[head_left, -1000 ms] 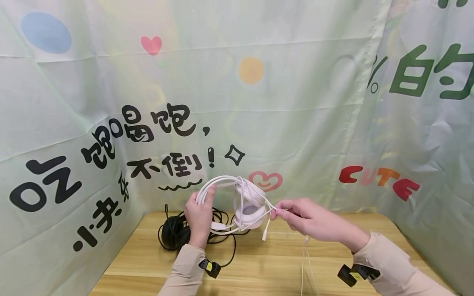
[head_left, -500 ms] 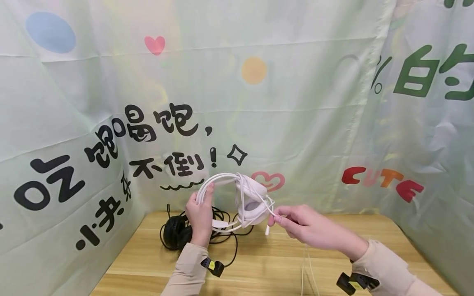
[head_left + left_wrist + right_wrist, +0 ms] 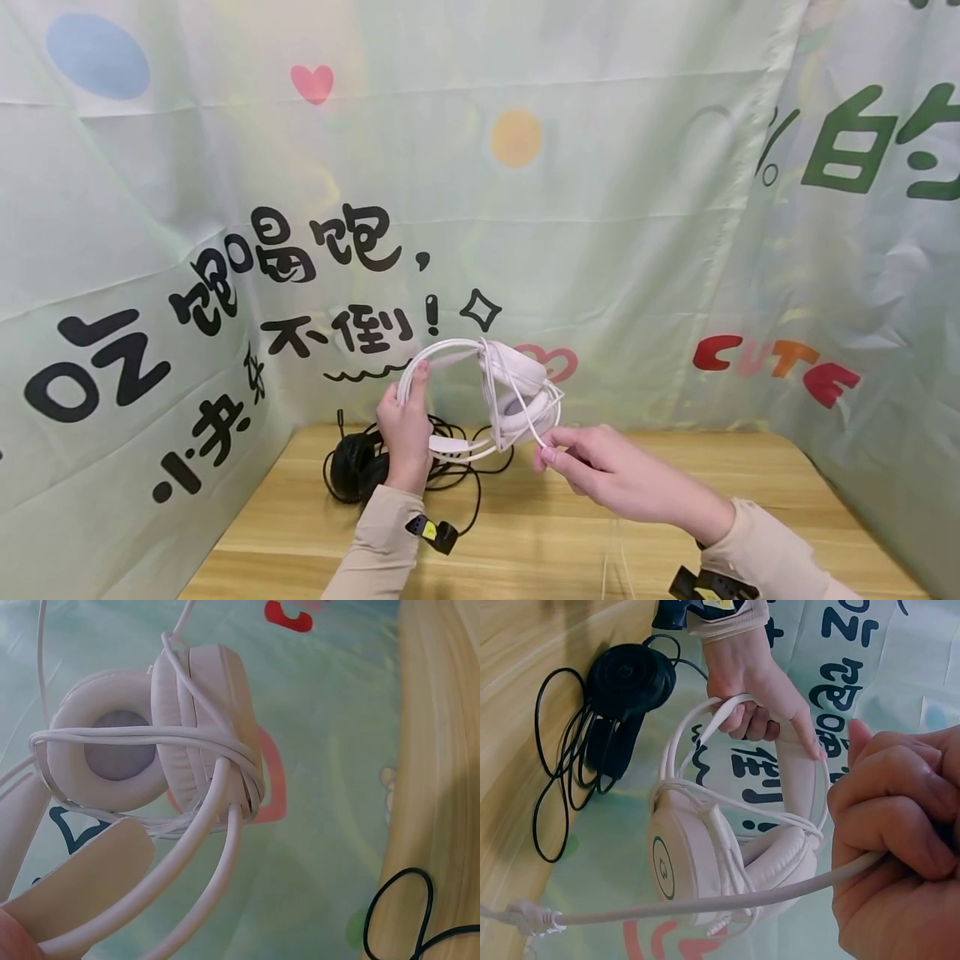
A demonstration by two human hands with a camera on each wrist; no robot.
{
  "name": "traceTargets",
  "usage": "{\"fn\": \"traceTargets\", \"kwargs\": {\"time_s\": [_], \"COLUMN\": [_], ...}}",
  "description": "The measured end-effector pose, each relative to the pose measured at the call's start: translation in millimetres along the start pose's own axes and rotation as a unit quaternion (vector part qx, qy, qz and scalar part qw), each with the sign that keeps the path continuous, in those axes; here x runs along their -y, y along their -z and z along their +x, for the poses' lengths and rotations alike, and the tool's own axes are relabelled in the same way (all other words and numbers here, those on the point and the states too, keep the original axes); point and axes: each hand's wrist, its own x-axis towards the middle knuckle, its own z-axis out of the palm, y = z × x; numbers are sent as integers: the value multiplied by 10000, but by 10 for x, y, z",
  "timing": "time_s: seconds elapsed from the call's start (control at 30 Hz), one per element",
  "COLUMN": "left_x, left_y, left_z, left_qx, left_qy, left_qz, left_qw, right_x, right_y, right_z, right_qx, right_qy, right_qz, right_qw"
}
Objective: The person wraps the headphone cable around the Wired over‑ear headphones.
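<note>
White headphones are held up above the table, gripped at the headband by my left hand. White cable is wrapped several times around the ear cups, as the left wrist view shows with the cable loops. Just right of the ear cups, my right hand pinches a loose stretch of white cable. In the right wrist view this stretch passes through the curled fingers, with a small white connector or joint along it.
A black headset with tangled black cable lies on the wooden table behind my left hand. Thin pale cable strands hang below my right hand. A printed fabric curtain stands behind and at both sides.
My right hand has moved slightly left and down with the cable. The headphones have risen a little and tilted in my left hand, which keeps its grip.
</note>
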Motion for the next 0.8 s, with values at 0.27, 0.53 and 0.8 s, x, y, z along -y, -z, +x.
{"fn": "traceTargets", "kwargs": {"time_s": [0.27, 0.53, 0.8], "left_x": [-18, 22, 17], "left_y": [-5, -17, -70], "left_z": [14, 18, -3], "left_qx": [9, 2, 29], "left_qy": [183, 252, 432], "left_qz": [-260, -451, -773], "left_qw": [9995, 9987, 9961], "right_x": [-3, -67, -98], "right_y": [-70, -187, -275], "right_z": [12, 10, 30], "right_qx": [-32, 38, 91], "right_qy": [-88, 40, 114], "right_qz": [166, 355, 524], "right_qw": [9998, 9994, 9985]}}
